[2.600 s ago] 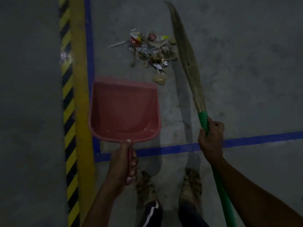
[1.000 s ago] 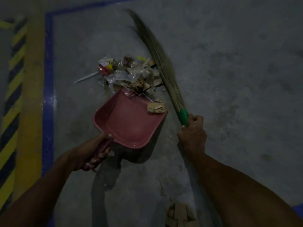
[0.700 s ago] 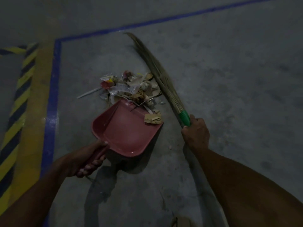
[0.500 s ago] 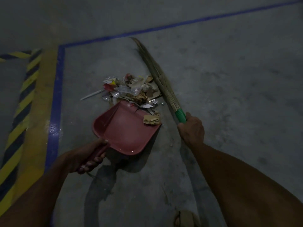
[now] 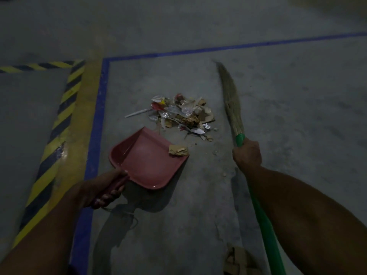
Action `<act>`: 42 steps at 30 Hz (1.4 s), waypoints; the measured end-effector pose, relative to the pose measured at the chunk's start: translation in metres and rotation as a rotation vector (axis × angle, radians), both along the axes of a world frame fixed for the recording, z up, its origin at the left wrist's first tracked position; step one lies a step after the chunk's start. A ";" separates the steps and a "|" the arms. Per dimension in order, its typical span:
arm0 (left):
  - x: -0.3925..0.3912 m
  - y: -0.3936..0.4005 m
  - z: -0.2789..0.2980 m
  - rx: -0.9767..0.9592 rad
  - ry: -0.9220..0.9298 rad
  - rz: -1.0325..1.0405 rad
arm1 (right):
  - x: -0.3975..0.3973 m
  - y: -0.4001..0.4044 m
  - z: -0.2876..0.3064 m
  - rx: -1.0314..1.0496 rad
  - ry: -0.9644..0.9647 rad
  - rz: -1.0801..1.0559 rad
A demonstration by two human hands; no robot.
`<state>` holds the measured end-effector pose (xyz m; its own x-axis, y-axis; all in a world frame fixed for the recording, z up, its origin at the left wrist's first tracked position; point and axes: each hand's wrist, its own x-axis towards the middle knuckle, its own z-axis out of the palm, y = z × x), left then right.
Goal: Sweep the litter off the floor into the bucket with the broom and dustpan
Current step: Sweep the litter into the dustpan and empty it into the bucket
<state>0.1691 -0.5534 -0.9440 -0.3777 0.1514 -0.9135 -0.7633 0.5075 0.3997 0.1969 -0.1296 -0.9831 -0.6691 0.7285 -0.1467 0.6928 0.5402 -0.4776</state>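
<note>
Lying heaped, litter (image 5: 179,114): crumpled wrappers, foil, cardboard scraps.

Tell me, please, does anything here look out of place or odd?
Only the litter pile strewn on the floor, ahead of the dustpan. One cardboard scrap already sits on the pan's lip. The broom is lifted right of the pile, clear of it.
</note>
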 end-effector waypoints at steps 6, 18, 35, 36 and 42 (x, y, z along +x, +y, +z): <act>-0.006 0.003 -0.009 -0.036 -0.009 -0.033 | -0.004 -0.018 -0.006 0.034 -0.058 0.138; -0.029 0.008 -0.022 0.027 -0.002 0.013 | -0.008 -0.022 -0.012 0.190 -0.112 0.313; -0.032 0.015 -0.016 0.066 0.075 0.018 | 0.042 -0.037 -0.017 -0.058 -0.057 0.485; -0.031 0.016 -0.014 0.070 0.078 0.020 | 0.043 -0.037 -0.021 -0.077 -0.047 0.481; -0.030 0.012 -0.013 0.081 0.083 0.045 | 0.040 -0.051 -0.029 -0.080 0.080 0.387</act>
<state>0.1389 -0.5412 -0.9570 -0.4593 0.2049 -0.8643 -0.7475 0.4365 0.5007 0.2374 -0.1805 -1.0117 -0.9034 0.4089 -0.1290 0.4045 0.7129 -0.5729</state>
